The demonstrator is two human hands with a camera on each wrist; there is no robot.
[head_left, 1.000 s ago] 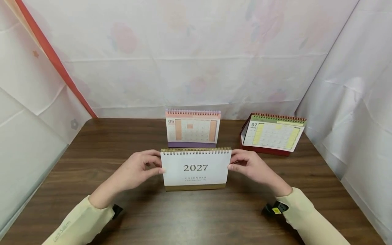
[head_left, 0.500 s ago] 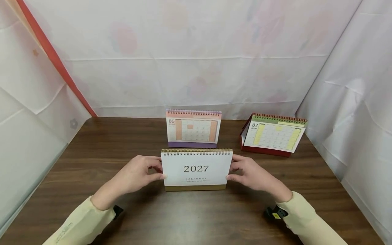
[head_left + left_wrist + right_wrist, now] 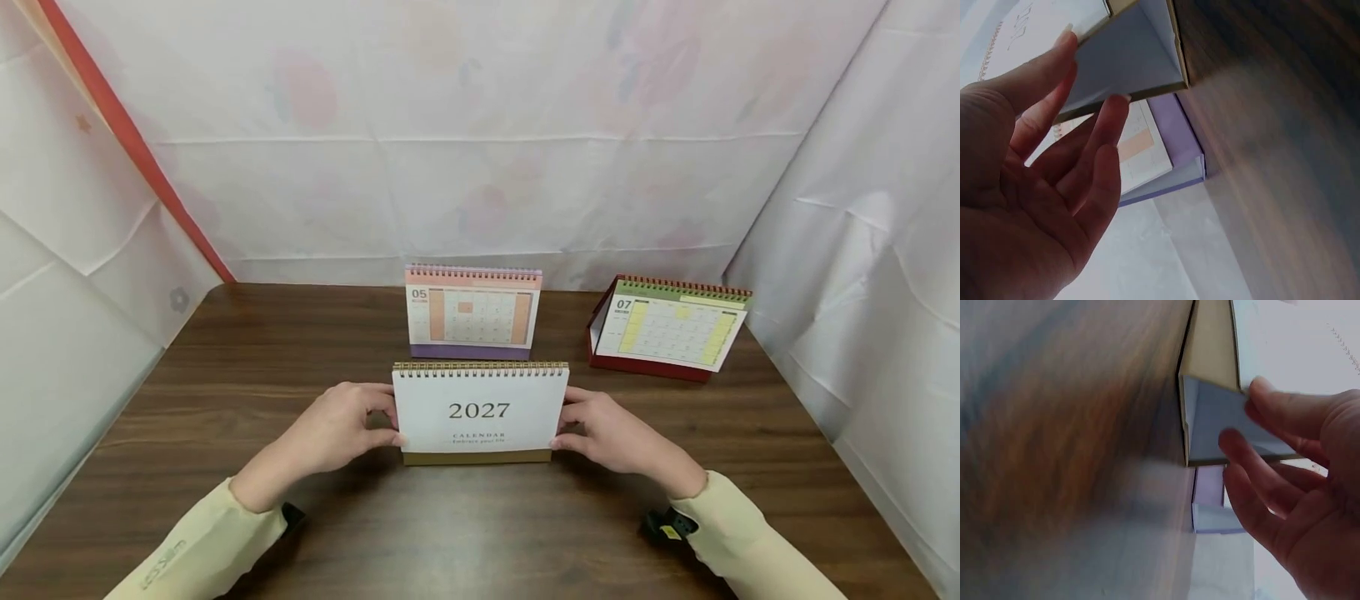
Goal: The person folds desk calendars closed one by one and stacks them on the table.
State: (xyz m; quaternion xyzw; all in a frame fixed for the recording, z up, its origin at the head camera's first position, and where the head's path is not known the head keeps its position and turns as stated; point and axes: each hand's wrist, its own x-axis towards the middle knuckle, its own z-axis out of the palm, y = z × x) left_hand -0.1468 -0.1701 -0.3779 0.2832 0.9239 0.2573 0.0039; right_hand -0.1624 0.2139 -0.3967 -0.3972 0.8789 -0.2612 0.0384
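Observation:
A white desk calendar [image 3: 480, 412] with a gold base and "2027" on its cover stands upright on the table, in the middle of the head view. My left hand [image 3: 330, 429] holds its left side, thumb at the front edge and other fingers toward the back. On the opposite side, my right hand [image 3: 611, 433] holds it in the same manner. The left wrist view shows the calendar's hollow side [image 3: 1129, 59] between thumb and fingers. In the right wrist view, the thumb touches the cover's edge beside the gold base [image 3: 1210, 347].
Close behind stands a purple-based calendar [image 3: 472, 312] showing "05". A red-based calendar [image 3: 671, 325] showing "07" stands angled at the back right. All rest on a dark wooden table [image 3: 465, 533], with a pale patterned curtain [image 3: 480, 167] behind it.
Both hands have slid slightly lower along the white calendar's sides. The calendar itself stays almost in place, and the two calendars behind have not moved.

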